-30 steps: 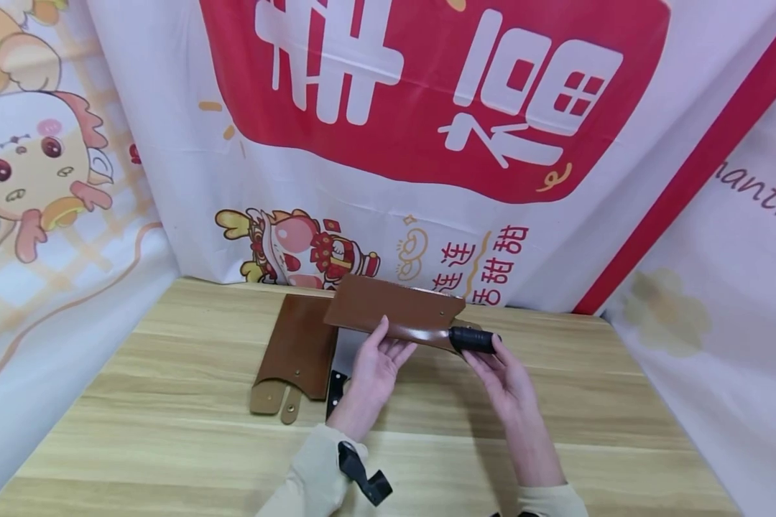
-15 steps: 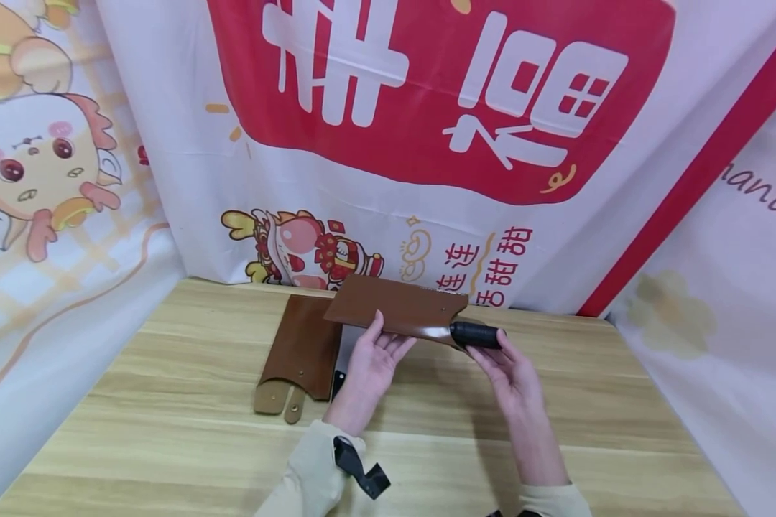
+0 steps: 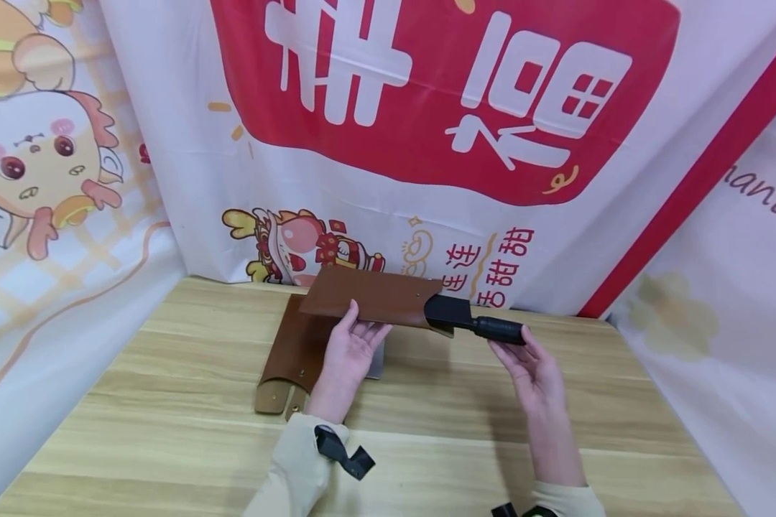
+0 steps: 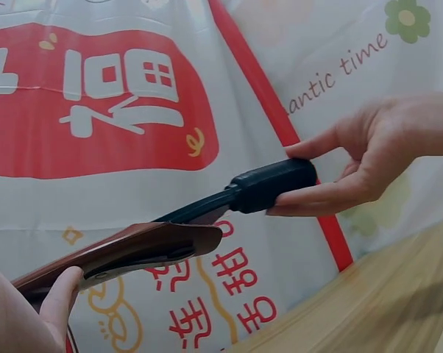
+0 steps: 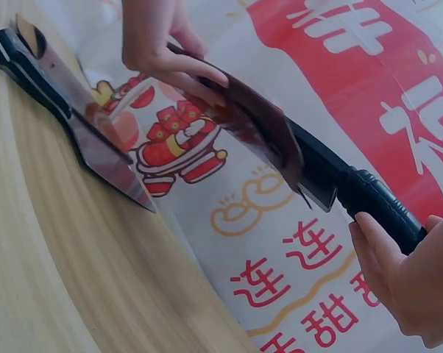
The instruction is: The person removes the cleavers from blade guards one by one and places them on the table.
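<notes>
My left hand holds a brown leather sheath above the table, thumb on its upper face and fingers beneath. A cleaver with a black handle is partly inside; a strip of its dark blade shows past the sheath's mouth. My right hand pinches the end of that handle between thumb and fingers, plain in the left wrist view. The rest of the blade is hidden in the leather. On the table behind my left hand lies a second brown sheath.
Another knife with a black, riveted handle lies on the wooden table beside the second sheath. A printed white cloth hangs along the table's back edge, with more cloth at both sides.
The cleaver has slid partly out of the sheath, baring a strip of blade. My right hand has moved right with the handle, and my left hand has shifted left with the sheath.
</notes>
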A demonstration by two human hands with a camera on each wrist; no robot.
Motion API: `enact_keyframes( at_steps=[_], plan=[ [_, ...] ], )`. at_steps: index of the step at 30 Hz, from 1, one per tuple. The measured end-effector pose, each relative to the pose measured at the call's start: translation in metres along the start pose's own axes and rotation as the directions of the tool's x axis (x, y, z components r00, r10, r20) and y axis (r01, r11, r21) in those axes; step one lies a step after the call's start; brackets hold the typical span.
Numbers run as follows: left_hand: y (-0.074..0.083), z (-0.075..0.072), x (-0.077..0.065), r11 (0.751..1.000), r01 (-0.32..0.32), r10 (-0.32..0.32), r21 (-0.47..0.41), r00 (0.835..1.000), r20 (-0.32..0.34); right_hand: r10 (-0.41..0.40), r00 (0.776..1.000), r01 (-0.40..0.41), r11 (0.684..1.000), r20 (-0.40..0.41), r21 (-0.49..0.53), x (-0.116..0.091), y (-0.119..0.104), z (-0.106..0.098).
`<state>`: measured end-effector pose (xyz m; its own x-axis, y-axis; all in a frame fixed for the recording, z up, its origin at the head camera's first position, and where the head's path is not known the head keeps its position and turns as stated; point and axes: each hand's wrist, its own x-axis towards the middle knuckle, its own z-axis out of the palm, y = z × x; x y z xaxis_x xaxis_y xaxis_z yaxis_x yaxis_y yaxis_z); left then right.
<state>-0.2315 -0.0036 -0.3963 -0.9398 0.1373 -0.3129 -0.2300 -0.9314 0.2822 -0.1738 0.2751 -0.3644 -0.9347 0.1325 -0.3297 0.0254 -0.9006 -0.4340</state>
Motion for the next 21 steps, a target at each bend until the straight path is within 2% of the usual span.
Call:
enact_keyframes(
  at_steps=[6,10,15,21],
  plan=[
    [0.007,0.001,0.001,1.000,0.014,-0.014,-0.006,1.000,-0.015,0.013,1.000,-0.013,1.000,-0.012,0.016,0.001,-0.006,-0.001],
    [0.010,0.002,0.001,1.000,0.001,-0.001,-0.003,1.000,-0.018,0.002,1.000,-0.002,1.000,-0.008,0.012,0.002,-0.010,-0.001],
    [0.004,0.001,0.001,0.999,-0.029,0.030,0.041,0.999,-0.021,-0.006,0.999,0.006,1.000,-0.045,-0.007,0.002,-0.017,-0.005],
    [-0.004,0.002,0.000,0.996,-0.060,0.062,0.067,0.998,-0.028,0.035,0.999,-0.036,0.998,-0.009,-0.045,0.005,-0.021,-0.013]
  ],
)
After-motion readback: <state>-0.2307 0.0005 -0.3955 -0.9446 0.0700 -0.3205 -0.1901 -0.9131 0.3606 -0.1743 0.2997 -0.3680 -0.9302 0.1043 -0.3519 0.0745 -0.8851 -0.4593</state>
